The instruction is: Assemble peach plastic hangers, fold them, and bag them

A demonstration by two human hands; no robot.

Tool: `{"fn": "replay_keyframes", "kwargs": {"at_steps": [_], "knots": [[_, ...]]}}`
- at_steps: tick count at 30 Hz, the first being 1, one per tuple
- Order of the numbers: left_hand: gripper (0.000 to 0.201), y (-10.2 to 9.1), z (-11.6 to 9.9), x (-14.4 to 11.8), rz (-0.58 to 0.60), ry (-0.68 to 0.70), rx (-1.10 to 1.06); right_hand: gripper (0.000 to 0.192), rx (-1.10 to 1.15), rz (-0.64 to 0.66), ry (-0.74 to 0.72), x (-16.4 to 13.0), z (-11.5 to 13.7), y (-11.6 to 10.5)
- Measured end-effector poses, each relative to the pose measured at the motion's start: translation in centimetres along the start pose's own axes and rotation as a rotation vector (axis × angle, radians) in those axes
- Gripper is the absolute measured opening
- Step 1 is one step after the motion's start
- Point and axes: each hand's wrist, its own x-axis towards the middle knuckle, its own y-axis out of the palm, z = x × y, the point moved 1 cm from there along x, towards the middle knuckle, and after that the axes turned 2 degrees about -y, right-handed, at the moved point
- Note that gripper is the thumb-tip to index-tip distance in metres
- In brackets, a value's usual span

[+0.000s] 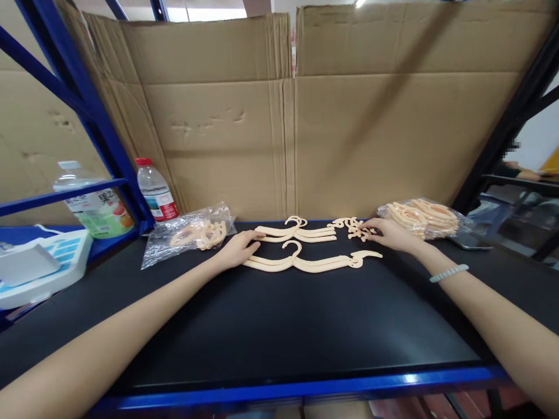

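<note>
Left hand (pixel 238 249) flat on near hanger (pixel 305 263)'s left end. Right hand (pixel 388 234) fingering small clips (pixel 354 227) by far hangers (pixel 297 231). Black counter (pixel 262 326).

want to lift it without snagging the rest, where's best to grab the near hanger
Take the near hanger at its hook, from above. It lies flat on the table, so only the top is open; the hook's loop gives the fingers an edge, and the left hand rests on its left arm.
</note>
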Motion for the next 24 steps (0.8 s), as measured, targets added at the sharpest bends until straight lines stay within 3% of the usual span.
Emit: {"fn": "replay_keyframes", "kwargs": {"at_steps": [16, 21, 24], "knots": [[0.013, -0.7, -0.3, 0.4, -0.025, -0.008, 0.016, 0.019, 0.032, -0.040, 0.015, 0.3, 0.2, 0.4], [0.010, -0.6, -0.6, 0.1, -0.067, -0.051, -0.011, 0.026, -0.015, -0.157, 0.017, 0.2, 0.4, -0.8], [0.009, -0.4, -0.9, -0.1, -0.108, -0.095, -0.045, 0.025, 0.009, -0.310, 0.119, 0.1, 0.8, -1.9]]}}
